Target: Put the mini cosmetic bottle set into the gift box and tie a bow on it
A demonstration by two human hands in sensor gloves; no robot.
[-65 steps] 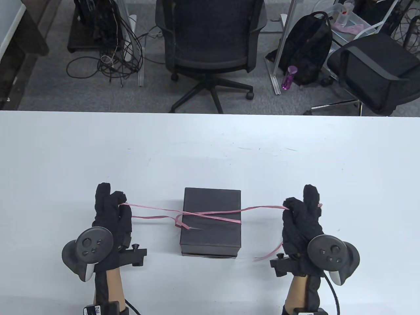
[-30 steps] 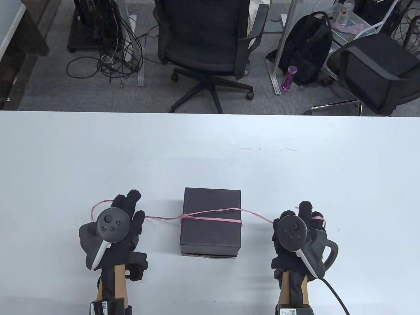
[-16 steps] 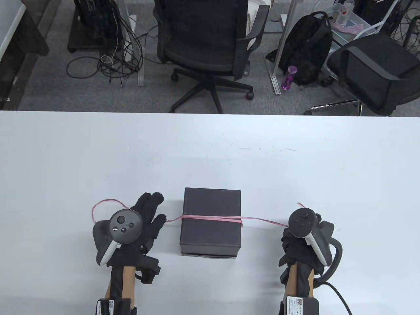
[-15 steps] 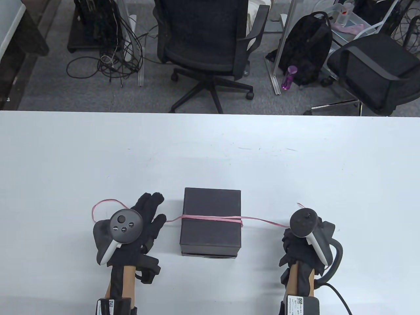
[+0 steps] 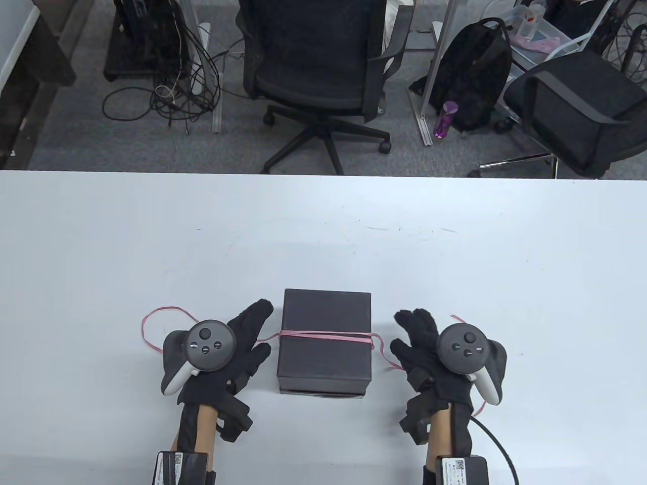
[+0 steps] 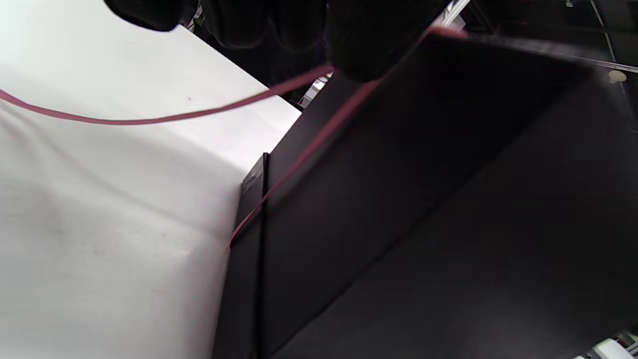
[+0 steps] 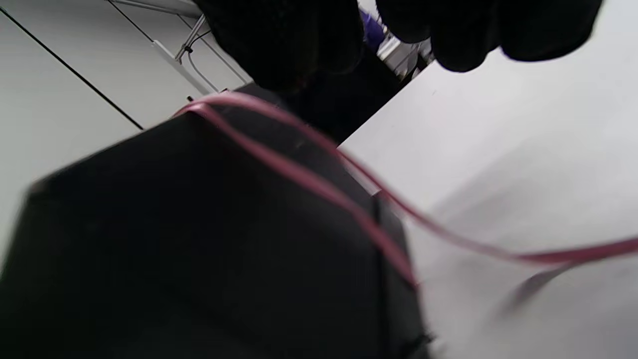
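Note:
A black gift box [image 5: 326, 353] stands lid-on near the table's front edge. A thin pink ribbon [image 5: 323, 335] runs flat across its lid and down both sides. My left hand [image 5: 247, 338] lies just left of the box with straight fingers; the ribbon passes under it and loops out behind at the left. My right hand [image 5: 417, 338] is just right of the box, fingers spread, beside a slack ribbon tail. In the left wrist view the ribbon [image 6: 149, 119] passes below my fingertips [image 6: 364, 45] next to the box [image 6: 423, 199]. The right wrist view shows loose ribbon [image 7: 448, 239] by the box [image 7: 174, 249].
The white table [image 5: 323, 237] stretches wide behind and to both sides of the box. Beyond its far edge stand a black office chair [image 5: 316, 65], a backpack [image 5: 472, 76] and a second chair [image 5: 576, 111], all off the table.
Both hands moved inward from the stretched-out ribbon ends to the box's sides and their fingers straightened. The ribbon, taut before, now lies slack on the table at both sides.

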